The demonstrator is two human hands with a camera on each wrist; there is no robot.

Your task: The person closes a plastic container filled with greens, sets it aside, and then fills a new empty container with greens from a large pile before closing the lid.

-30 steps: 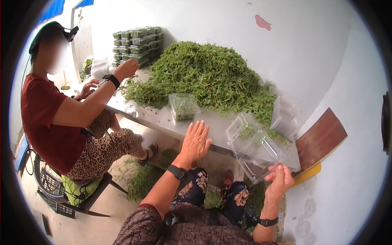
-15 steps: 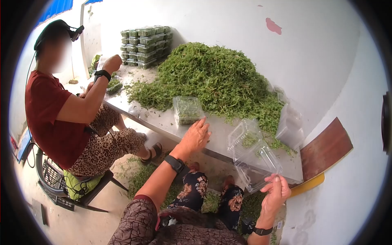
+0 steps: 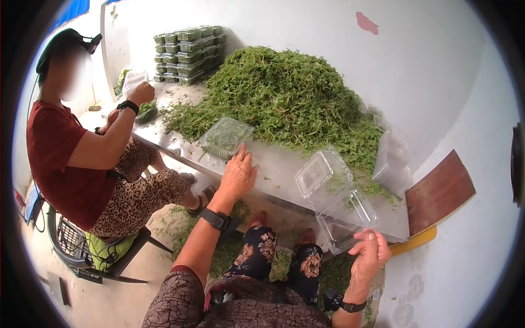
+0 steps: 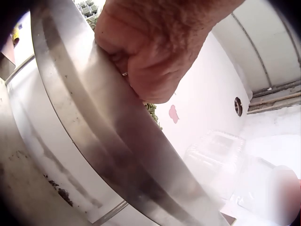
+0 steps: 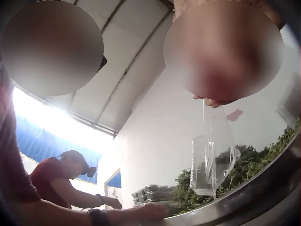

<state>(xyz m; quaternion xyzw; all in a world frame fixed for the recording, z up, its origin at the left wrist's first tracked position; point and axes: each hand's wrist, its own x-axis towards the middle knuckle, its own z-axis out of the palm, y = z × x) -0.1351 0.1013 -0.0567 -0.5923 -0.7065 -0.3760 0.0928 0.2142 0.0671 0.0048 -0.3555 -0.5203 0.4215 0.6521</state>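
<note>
Two hands are working at the long steel counter [image 3: 284, 175]. The left hand [image 3: 238, 174] is lying with fingers straight and loose on the counter edge, fingertips touching the closed clear plastic clamshell box packed with green herbs [image 3: 225, 136], which is sitting tilted near the front edge, just ahead of the big heap of loose green herb cuttings [image 3: 284, 98]. The right hand [image 3: 371, 252] is pinching the near corner of an open, empty clear plastic clamshell box [image 3: 334, 198]; its tray is hanging over the counter's front edge and its lid is lying flat on the counter toward the heap. The right wrist view is showing that box [image 5: 214, 157] hanging below the fingers.

A stack of filled clear boxes [image 3: 188, 53] is standing at the far end of the counter by the white wall [image 3: 426, 82]. A second person in a red shirt [image 3: 60, 158] is sitting to the left, both hands busy at the counter.
</note>
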